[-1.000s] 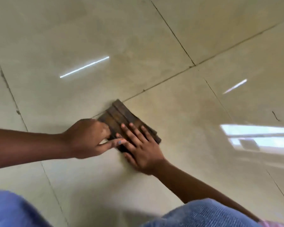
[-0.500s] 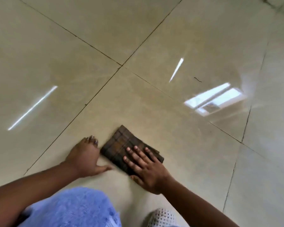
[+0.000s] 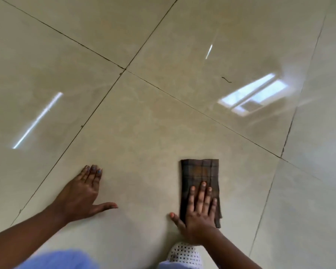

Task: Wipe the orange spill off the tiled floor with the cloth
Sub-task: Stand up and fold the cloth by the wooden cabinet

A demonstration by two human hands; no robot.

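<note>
Down on the tiled floor (image 3: 144,133), the right hand (image 3: 199,216) lay flat on the near end of the cloth (image 3: 200,171), its fingers (image 3: 202,193) straight and a little spread, pressing the fabric to the tile rather than gripping it, while the thumb reached out to the left and touched bare floor just beside the cloth's edge. The cloth was a dark brown checked piece, folded into a long narrow rectangle, and it sat on the large central tile, right of centre, its far end pointing away from the person and uncovered. The left hand (image 3: 81,193) was well apart from it, planted palm-down on the same tile, fingers straight and close together, thumb stretched out toward the right; it held nothing. No orange mark could be made out on the glossy beige tile around the cloth. Dark grout lines (image 3: 124,69) crossed farther off, above the hands. Bright window reflections (image 3: 254,94) shone on the tile to the upper right, and a thin streak of light (image 3: 37,120) on the left. A small dark squiggle (image 3: 226,80) lay on the far tile. At the bottom edge, blue clothing (image 3: 56,259) showed, blurred, and a white perforated shoe (image 3: 184,253) peeked out below the right wrist.
</note>
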